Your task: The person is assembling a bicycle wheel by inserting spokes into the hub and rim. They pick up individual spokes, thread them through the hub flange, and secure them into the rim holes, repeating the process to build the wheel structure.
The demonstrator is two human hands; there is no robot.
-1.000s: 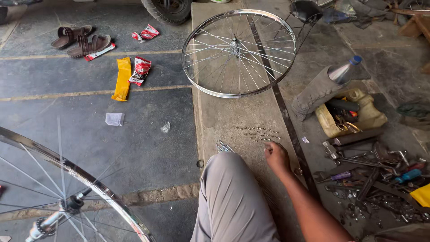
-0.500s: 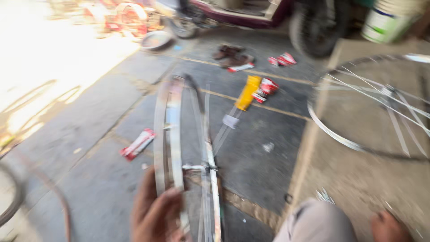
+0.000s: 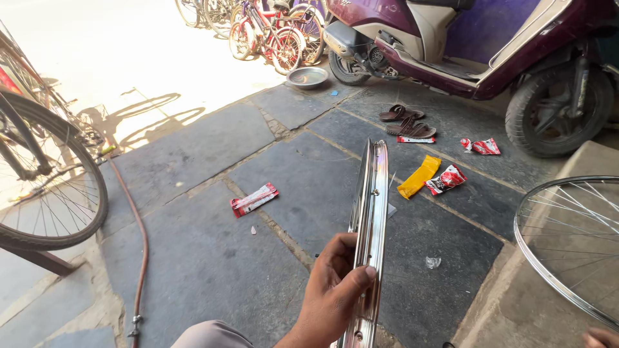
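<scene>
Head view: left hand (image 3: 332, 290) grip around chrome rim (image 3: 371, 219); right hand (image 3: 603, 336) cut off, grip unreadable.

Stone floor (image 3: 206, 258) w/ wrappers (image 3: 254, 198), sandals (image 3: 405, 120), hose (image 3: 138, 245).

The left hand (image 3: 332, 290) comes up from the bottom edge of the view, with the wrist low and the back of the hand turned toward the camera. It is closed around the chrome wheel rim (image 3: 371, 219), which stands on its edge: the thumb (image 3: 353, 282) lies across the near face of the rim, its tip at the rim's right side, and the other fingers curl behind the rim on its left side. Below the hand, a knee in grey cloth shows. Of the right hand (image 3: 601, 337), only a small part appears, far right of the rim at the bottom corner; its pose cannot be told.
</scene>
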